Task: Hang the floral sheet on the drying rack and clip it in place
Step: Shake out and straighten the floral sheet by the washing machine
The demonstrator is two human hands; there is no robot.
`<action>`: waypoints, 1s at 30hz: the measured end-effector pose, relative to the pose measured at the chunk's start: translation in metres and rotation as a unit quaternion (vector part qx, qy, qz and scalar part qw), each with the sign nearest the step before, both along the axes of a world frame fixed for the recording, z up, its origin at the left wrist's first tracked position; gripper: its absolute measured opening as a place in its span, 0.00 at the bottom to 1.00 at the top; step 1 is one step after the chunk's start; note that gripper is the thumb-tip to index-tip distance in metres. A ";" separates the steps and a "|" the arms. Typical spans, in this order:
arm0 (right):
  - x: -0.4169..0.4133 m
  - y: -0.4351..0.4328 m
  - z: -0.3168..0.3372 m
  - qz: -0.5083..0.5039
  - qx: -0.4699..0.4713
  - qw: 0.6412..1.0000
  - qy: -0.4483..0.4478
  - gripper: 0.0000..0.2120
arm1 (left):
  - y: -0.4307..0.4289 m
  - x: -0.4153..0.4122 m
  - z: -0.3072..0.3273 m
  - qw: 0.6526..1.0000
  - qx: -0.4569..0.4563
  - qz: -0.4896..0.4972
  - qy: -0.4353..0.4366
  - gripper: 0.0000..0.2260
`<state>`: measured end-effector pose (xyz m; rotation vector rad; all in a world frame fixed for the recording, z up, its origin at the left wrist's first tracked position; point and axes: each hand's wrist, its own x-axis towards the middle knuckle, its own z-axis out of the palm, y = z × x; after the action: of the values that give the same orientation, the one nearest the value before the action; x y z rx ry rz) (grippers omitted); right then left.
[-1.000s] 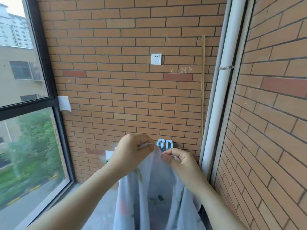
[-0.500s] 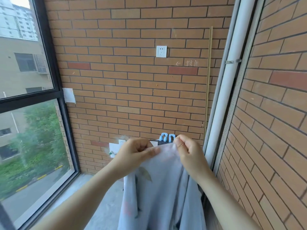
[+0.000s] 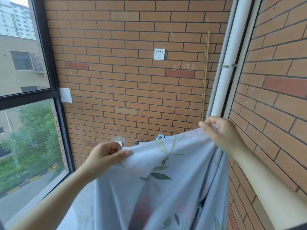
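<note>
The floral sheet [image 3: 162, 176] is pale blue with green leaves and a faint red flower. It hangs down in front of me from its top edge. My left hand [image 3: 108, 155] pinches that edge at its left end, thumb on top. My right hand [image 3: 221, 135] grips the edge higher up at its right end, fingers curled round the cloth. The edge is stretched taut between both hands. A blue clip [image 3: 160, 136] peeks over the edge in the middle. The drying rack itself is hidden behind the sheet.
A brick wall [image 3: 124, 80] with a white socket [image 3: 159, 54] faces me. Another brick wall [image 3: 274, 97] and a white pipe [image 3: 227, 67] stand close on the right. A dark-framed window [image 3: 48, 77] fills the left. The grey floor [image 3: 79, 209] lies below.
My hands have moved apart along the top edge, the right one up and to the right, spreading the bunched sheet wide. The view has tilted up slightly.
</note>
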<state>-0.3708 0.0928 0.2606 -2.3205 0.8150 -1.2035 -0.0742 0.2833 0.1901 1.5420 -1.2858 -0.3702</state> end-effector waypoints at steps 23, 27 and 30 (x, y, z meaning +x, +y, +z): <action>0.007 -0.006 0.152 -0.099 -0.192 0.967 -0.136 0.25 | -0.032 -0.010 0.225 0.919 -0.236 0.218 -0.228 0.14; 0.006 -0.013 0.142 -0.106 -0.169 0.971 -0.129 0.25 | -0.036 -0.017 0.225 0.921 -0.240 0.207 -0.228 0.12; 0.003 -0.020 0.126 -0.130 -0.139 0.978 -0.089 0.23 | -0.041 -0.026 0.210 0.932 -0.219 0.185 -0.221 0.09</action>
<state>-0.3675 0.0729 0.3867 -2.3245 0.9606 -1.7094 -0.1002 0.2425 0.4001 1.4729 -1.2632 0.5063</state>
